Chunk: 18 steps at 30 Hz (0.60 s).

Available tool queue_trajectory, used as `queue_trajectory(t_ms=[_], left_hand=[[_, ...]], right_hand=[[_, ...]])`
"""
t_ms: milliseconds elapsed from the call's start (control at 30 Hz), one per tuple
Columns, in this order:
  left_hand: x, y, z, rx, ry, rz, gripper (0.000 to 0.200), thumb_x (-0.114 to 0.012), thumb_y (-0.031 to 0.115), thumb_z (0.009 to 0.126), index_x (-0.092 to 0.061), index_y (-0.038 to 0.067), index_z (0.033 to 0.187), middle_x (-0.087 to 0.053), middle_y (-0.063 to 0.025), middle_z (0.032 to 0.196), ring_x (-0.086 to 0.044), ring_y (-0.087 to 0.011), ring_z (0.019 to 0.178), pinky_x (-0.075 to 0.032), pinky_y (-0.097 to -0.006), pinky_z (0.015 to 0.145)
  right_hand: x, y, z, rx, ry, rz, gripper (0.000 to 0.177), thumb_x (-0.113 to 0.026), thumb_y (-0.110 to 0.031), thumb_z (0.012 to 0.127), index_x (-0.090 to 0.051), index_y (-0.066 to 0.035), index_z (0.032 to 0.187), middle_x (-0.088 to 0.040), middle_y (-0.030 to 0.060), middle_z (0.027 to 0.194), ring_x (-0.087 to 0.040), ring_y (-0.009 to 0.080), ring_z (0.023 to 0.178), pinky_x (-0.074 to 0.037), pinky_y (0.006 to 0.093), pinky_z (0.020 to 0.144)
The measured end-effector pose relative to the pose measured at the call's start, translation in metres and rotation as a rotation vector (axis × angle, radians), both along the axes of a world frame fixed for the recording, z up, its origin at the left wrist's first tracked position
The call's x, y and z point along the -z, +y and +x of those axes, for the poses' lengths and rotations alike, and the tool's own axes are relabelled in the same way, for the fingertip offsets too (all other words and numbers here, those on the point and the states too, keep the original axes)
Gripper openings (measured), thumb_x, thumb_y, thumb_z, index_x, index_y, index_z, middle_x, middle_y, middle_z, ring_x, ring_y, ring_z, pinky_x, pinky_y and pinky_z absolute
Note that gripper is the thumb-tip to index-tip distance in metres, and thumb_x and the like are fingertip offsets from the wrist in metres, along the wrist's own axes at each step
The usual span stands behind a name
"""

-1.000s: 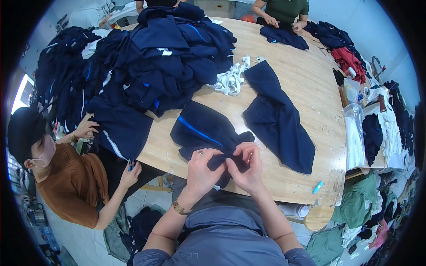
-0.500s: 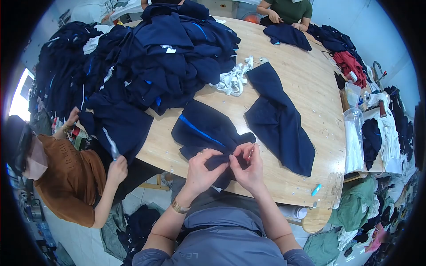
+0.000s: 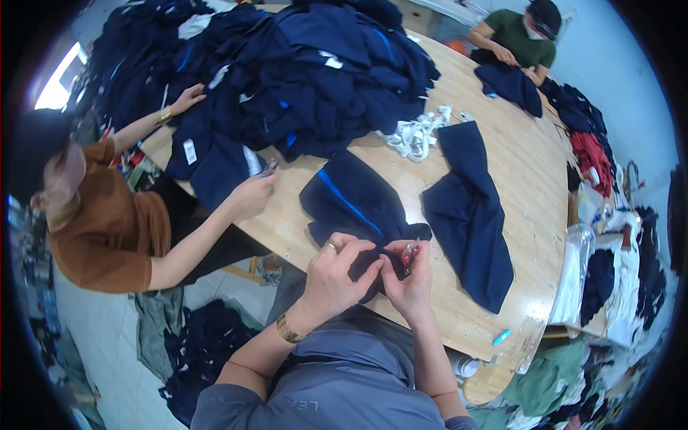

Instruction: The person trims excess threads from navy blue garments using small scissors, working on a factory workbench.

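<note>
Close to the table's front edge, my left hand [image 3: 335, 276] pinches a navy garment [image 3: 355, 193] that has a bright blue stripe. Against it, thumb near thumb, my right hand [image 3: 408, 278] grips the same cloth. A small red-handled tool [image 3: 408, 259] also sits in my right hand, between palm and fingers. The garment's striped part lies flat on the table beyond my hands. To the right of it rests another folded navy piece [image 3: 473, 215].
A large navy garment pile [image 3: 308, 79] fills the table's [image 3: 537, 251] back left. White strips [image 3: 414, 140] lie beside it. A co-worker in brown [image 3: 107, 215] is at the left, another in green [image 3: 527, 50] at the back right. A teal marker [image 3: 502, 337] lies near the right edge.
The view has turned and shifted. The left co-worker's arms have moved over the cloth, away from their body. My hands still pinch the garment at nearly the same spot.
</note>
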State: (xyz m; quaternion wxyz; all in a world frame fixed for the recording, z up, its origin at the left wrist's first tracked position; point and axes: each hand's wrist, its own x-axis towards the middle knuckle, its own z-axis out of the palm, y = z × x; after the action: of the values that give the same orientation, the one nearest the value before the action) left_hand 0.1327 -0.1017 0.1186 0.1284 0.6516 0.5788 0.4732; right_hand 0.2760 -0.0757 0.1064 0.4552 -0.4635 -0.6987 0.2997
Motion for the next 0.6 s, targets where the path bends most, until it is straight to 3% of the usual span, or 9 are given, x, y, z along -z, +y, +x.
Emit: queue_trajectory(t_ms=[67, 167, 300, 400, 467, 600], left_hand=[[-0.001, -0.003, -0.001, -0.039, -0.092, -0.036, 0.021, -0.075, 0.007, 0.073, -0.065, 0.002, 0.090, -0.060, -0.0078, 0.083, -0.059, -0.0148, 0.060, -0.049, -0.0236, 0.054], [0.014, -0.005, -0.006, -0.062, -0.142, -0.031, 0.015, -0.072, 0.003, 0.075, -0.065, 0.001, 0.088, -0.063, -0.0094, 0.081, -0.064, -0.0171, 0.062, -0.051, -0.0244, 0.056], [0.012, -0.009, -0.014, -0.040, -0.271, -0.187, 0.010, -0.067, 0.001, 0.080, -0.064, -0.004, 0.089, -0.068, -0.0108, 0.083, -0.068, -0.0151, 0.072, -0.053, -0.0239, 0.063], [0.014, -0.008, -0.018, -0.015, -0.378, -0.250, 0.009, -0.063, 0.003, 0.084, -0.062, -0.004, 0.089, -0.067, -0.0139, 0.081, -0.069, -0.0207, 0.075, -0.055, -0.0282, 0.063], [0.018, -0.007, -0.020, 0.005, -0.416, -0.263, 0.009, -0.062, 0.004, 0.085, -0.062, -0.004, 0.090, -0.067, -0.0135, 0.081, -0.069, -0.0195, 0.075, -0.055, -0.0281, 0.065], [0.015, -0.007, -0.022, 0.023, -0.427, -0.299, 0.010, -0.061, 0.005, 0.087, -0.062, -0.004, 0.091, -0.067, -0.0127, 0.081, -0.068, -0.0176, 0.075, -0.054, -0.0276, 0.067]], right_hand=[[-0.001, -0.001, -0.005, -0.038, -0.004, 0.014, 0.028, -0.066, 0.000, 0.079, -0.044, -0.002, 0.095, -0.062, 0.0099, 0.079, -0.059, 0.0182, 0.063, -0.048, 0.0289, 0.060], [-0.006, -0.005, -0.009, -0.052, 0.070, -0.139, 0.025, -0.065, 0.002, 0.078, -0.045, -0.002, 0.093, -0.061, 0.0085, 0.084, -0.057, 0.0156, 0.074, -0.045, 0.0278, 0.072], [-0.004, -0.003, -0.011, -0.074, 0.138, -0.197, 0.030, -0.065, 0.004, 0.078, -0.040, -0.004, 0.090, -0.060, 0.0089, 0.085, -0.057, 0.0140, 0.077, -0.046, 0.0267, 0.073], [0.006, -0.001, -0.010, -0.109, 0.206, -0.238, 0.035, -0.064, 0.007, 0.078, -0.034, -0.007, 0.089, -0.058, 0.0100, 0.088, -0.057, 0.0131, 0.079, -0.046, 0.0258, 0.074], [0.011, 0.000, -0.008, -0.129, 0.232, -0.262, 0.038, -0.063, 0.009, 0.078, -0.031, -0.008, 0.088, -0.057, 0.0108, 0.089, -0.057, 0.0129, 0.080, -0.046, 0.0253, 0.074], [0.013, 0.002, -0.007, -0.130, 0.261, -0.254, 0.034, -0.063, 0.008, 0.078, -0.034, -0.006, 0.091, -0.058, 0.0104, 0.088, -0.057, 0.0133, 0.080, -0.046, 0.0258, 0.075]])
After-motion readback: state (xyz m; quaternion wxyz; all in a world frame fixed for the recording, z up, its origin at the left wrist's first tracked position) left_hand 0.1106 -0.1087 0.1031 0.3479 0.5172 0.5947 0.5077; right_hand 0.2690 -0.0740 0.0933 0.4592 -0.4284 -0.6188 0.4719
